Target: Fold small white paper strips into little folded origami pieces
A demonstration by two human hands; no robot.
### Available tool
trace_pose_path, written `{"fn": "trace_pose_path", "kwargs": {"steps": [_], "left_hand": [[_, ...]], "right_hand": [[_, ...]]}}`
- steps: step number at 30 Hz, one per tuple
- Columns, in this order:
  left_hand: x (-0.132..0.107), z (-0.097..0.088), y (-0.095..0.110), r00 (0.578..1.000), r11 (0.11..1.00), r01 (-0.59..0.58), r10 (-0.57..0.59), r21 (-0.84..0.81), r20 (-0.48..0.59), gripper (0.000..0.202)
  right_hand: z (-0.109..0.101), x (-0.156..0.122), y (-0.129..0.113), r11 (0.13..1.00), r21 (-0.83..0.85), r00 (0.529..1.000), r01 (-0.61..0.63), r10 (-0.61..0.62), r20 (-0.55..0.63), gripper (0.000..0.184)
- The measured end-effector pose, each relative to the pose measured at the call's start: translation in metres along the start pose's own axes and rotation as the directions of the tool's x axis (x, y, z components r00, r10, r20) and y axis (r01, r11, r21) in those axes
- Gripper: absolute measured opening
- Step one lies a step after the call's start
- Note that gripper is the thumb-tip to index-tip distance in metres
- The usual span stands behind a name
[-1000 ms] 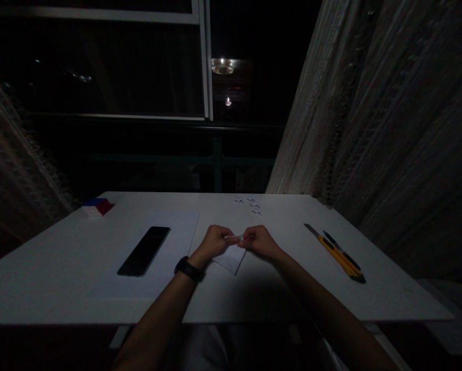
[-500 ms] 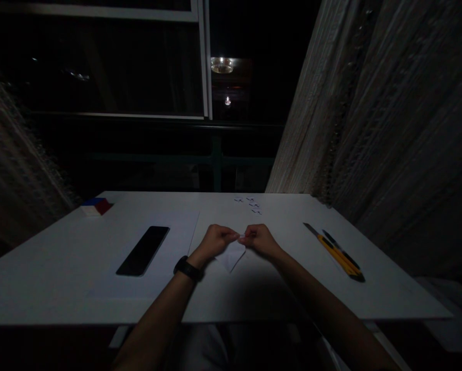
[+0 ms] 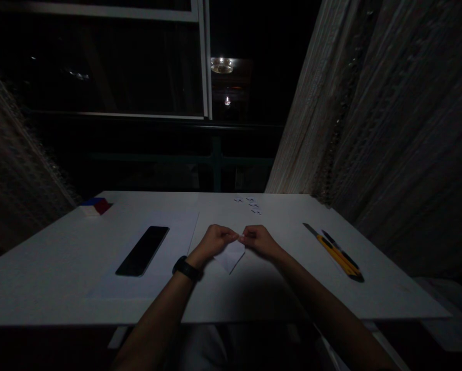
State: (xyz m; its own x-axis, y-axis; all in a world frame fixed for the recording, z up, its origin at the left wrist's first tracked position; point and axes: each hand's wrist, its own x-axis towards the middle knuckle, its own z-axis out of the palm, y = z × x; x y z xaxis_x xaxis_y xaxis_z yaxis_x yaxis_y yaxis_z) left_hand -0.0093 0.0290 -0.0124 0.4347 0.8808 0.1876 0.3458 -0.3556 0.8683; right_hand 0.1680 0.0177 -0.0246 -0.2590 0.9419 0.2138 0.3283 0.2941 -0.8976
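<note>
A small folded piece of white paper [image 3: 231, 256] is held over the middle of the white table [image 3: 277, 304], one pointed corner toward me. My left hand [image 3: 214, 241], with a black watch [image 3: 187, 268] on its wrist, pinches the paper's far edge between thumb and fingers. Right beside it, my right hand [image 3: 260, 240] pinches the same edge, the fingertips of both hands nearly meeting. The fingers hide the far part of the paper, so its full folded shape cannot be made out.
Left of my hands a black phone [image 3: 143, 251] lies on a large paper sheet [image 3: 176, 229]. A colored cube [image 3: 95, 206] sits at the far left. Several small marked paper pieces [image 3: 254, 205] lie beyond my hands. To the right are a yellow utility knife [image 3: 341, 260] and a dark pen [image 3: 337, 245].
Both hands keep their pinch on the folded paper, with only a very slight shift of the fingers and paper. The things on the table stay where they were.
</note>
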Motion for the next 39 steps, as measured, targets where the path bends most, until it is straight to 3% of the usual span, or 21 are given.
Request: {"fn": "trace_pose_path", "kwargs": {"steps": [4,7,16,21,28,39], "left_hand": [[-0.001,-0.004,0.003,1.000,0.998,0.006,-0.005,-0.058,0.023,0.029],[-0.001,-0.005,0.003,0.999,0.992,0.027,-0.024,-0.124,0.024,0.029],[-0.001,-0.008,0.001,0.991,0.946,0.122,-0.099,-0.299,0.090,0.033],[-0.001,-0.008,0.001,0.988,0.917,0.146,-0.113,-0.371,0.109,0.032],[0.003,-0.006,-0.004,0.977,0.920,0.122,-0.177,-0.374,-0.117,0.032],[0.002,-0.006,-0.001,0.979,0.920,0.121,-0.174,-0.373,-0.111,0.038]], "right_hand": [[-0.001,-0.003,-0.003,0.992,-0.081,0.994,0.097,-0.093,0.062,0.025],[-0.002,-0.005,-0.005,0.992,-0.034,0.989,0.124,-0.121,0.090,0.032],[0.007,-0.009,-0.014,0.995,-0.021,0.995,0.094,-0.095,-0.020,0.038],[0.009,-0.008,-0.013,0.992,0.093,0.996,0.085,-0.084,-0.015,0.038],[0.012,-0.006,-0.005,0.983,0.182,0.999,-0.017,0.008,0.054,0.036],[0.007,-0.005,-0.005,0.985,0.175,0.999,-0.002,-0.006,0.045,0.034]]}}
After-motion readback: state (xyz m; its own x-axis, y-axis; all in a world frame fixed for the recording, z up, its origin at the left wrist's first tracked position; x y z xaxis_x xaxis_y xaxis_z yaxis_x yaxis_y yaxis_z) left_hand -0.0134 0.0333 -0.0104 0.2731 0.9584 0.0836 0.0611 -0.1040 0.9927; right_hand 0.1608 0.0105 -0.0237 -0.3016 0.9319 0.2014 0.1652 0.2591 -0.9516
